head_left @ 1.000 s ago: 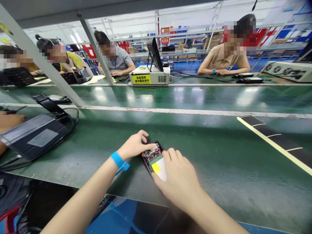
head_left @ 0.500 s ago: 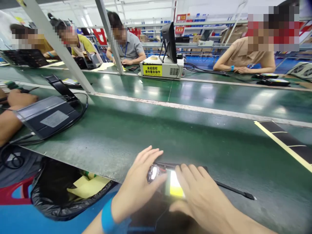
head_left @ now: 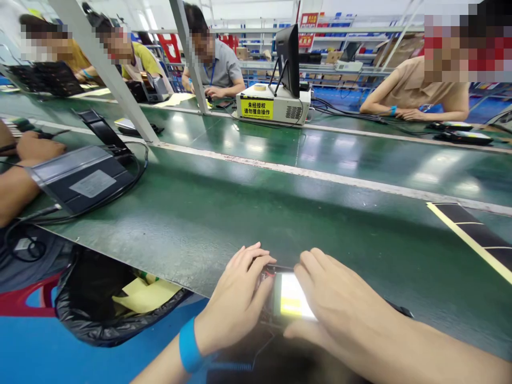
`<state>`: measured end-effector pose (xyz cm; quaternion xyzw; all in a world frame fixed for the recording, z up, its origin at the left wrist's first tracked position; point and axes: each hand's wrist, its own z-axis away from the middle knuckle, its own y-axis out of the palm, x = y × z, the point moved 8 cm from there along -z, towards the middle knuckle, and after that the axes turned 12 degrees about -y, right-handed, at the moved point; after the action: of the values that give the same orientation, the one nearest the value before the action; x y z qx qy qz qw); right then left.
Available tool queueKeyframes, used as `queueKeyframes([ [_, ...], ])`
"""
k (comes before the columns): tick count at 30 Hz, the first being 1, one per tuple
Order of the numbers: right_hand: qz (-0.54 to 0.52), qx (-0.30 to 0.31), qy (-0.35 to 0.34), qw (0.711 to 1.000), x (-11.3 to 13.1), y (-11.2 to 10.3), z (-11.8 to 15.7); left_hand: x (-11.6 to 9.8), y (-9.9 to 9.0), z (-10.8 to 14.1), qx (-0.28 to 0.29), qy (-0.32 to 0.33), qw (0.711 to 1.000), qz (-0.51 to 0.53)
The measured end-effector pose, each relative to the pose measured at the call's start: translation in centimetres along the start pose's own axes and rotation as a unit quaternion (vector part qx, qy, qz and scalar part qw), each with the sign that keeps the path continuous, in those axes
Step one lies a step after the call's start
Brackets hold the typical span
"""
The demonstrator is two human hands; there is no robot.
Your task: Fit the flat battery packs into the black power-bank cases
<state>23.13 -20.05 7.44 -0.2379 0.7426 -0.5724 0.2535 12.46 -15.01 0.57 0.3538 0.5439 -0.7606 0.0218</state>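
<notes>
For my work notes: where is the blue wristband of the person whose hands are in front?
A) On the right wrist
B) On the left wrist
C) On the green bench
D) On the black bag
B: the blue wristband sits just behind the left hand, around its wrist.

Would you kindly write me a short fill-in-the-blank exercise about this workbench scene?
The device lies between the left hand and the ____ hand. A ____ wristband circles the left wrist. The workbench is ____. The black bag holds ____ paper.

Missing words: right, blue, green, yellow.
</notes>
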Motion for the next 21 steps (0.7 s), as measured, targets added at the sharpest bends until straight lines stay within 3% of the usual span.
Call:
queueKeyframes([
  [11, 0.058, -0.001, -0.015, 0.998, 0.1, -0.8, 0.0, -1.8, 0.2, 0.1, -0.038, 0.018, 0.997, -0.063],
  [16, -0.021, -0.008, -0.004, 1.000, -0.7, -0.5, 0.3, -1.9, 0.2, 0.4, -0.039, 0.022, 0.997, -0.058],
  [21, -0.132, 0.000, 0.086, 0.988, -2.1, 0.3, 1.4, -2.0, 0.1, 0.4, -0.037, 0.024, 0.998, -0.050],
])
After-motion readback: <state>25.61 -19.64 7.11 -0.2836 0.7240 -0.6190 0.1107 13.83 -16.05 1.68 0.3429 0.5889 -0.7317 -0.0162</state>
